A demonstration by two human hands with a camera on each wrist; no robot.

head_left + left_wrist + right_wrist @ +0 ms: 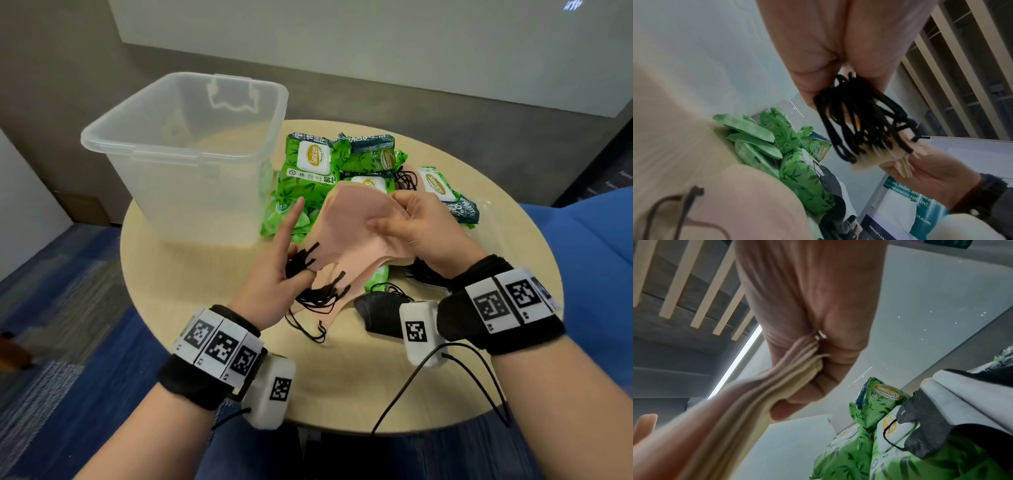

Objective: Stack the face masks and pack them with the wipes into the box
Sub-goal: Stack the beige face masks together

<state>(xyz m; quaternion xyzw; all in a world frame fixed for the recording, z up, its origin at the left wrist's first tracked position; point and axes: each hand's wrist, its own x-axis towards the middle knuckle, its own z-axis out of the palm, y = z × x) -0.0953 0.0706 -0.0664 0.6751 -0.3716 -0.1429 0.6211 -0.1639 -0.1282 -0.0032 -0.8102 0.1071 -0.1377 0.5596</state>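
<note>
Peach-pink fabric face masks (356, 233), a stack of several layers, held up over the round pale-wood counter (342, 377) between both hands. Right hand (421, 229) pinches one end of the stack, thumb and fingers curled round the layered edges. Left hand (284, 270) has its thumb and lower fingers bunching the black elastic ear loops (303, 262) at the other end, index finger pointing out straight. Clear plastic box (185, 150) stands on the counter left of the pile, nothing visible inside. Green leaf-print wipes packs (308, 164) heaped just beside the box, some under the masks. A dark grey face mask (380, 311) lies on the counter near the right wrist, not yet in the stack.

Risks, as judged: loops look tangled, so pulling could drag layers out of line or snag; the pinch holds one edge only, so thin layers may fan or slip; the dark mask could get left out; loose loops may catch on the box rim.

Readable: "Sanicare" on pack lids, "Cleansing Wipes", "80". Background poster (908, 193) in left wrist view: "Scan, refer, and watch the rewards roll in!".
</note>
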